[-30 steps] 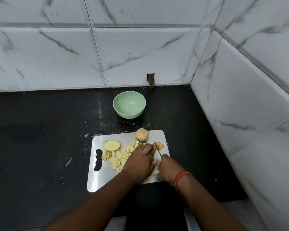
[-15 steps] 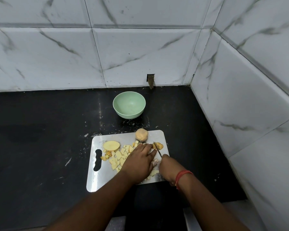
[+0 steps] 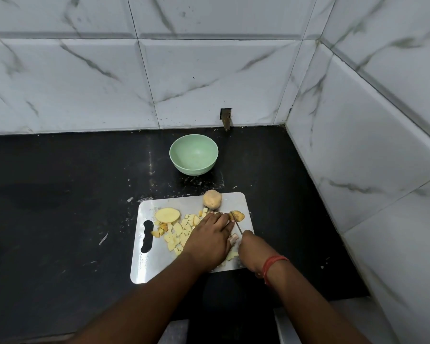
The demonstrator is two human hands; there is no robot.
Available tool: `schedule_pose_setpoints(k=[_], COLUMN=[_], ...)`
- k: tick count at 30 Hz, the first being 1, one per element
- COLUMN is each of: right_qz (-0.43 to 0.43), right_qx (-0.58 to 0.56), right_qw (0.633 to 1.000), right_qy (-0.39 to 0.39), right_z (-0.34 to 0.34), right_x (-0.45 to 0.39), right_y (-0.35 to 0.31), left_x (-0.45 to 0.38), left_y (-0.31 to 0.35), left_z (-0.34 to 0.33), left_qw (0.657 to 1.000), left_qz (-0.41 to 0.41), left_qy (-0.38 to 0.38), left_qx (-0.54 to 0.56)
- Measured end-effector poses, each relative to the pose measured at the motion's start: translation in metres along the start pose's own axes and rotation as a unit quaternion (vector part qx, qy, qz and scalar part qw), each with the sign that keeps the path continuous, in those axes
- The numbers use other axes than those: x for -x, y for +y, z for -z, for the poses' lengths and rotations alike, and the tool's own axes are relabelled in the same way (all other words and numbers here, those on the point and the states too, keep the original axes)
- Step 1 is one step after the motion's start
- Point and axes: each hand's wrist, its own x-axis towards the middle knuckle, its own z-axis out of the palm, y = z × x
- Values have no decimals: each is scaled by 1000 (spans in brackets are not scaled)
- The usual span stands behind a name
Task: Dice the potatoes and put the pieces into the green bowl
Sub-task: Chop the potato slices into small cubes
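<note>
Board (image 3: 144, 264) taken as landmark, lying on the dark desk (image 3: 60, 207). At its left end: a cut half (image 3: 167, 215); just right of that, the dice (image 3: 178, 235), loose on the surface. Centre: left hand (image 3: 210, 240), fingers extended flat, pressing down a piece that it hides. Immediately right of it, the knife (image 3: 237, 225), blade running toward the board's far edge, handle gripped by the right hand (image 3: 255, 252), fingers curled round it. Whole potato (image 3: 211, 199) at the far edge. Bowl (image 3: 194, 154) beyond the far edge, well apart, holding nothing. Judgement: dicing incomplete; transfer not begun.
</note>
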Motion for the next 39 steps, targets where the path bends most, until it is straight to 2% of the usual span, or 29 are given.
schedule_pose_setpoints(k=[15,32,36,39], right_qz=[45,43,41,45], right_qx=[-7,11,-60,-172], right_qw=[999,999,997,984], right_qy=[-2,-17,-22,20], right_z=[8,-6,1,5], right_x=[-2,15,29,37], right_y=[14,39,46,51], left_x=[0,-2,-1,0], left_y=[2,2,2,6], left_z=[5,8,10,17], left_qw=[1000,998,997,996], left_qz=[7,21,21,36], left_qy=[3,-53,-71,-71], left_qx=[-1,10,15,30])
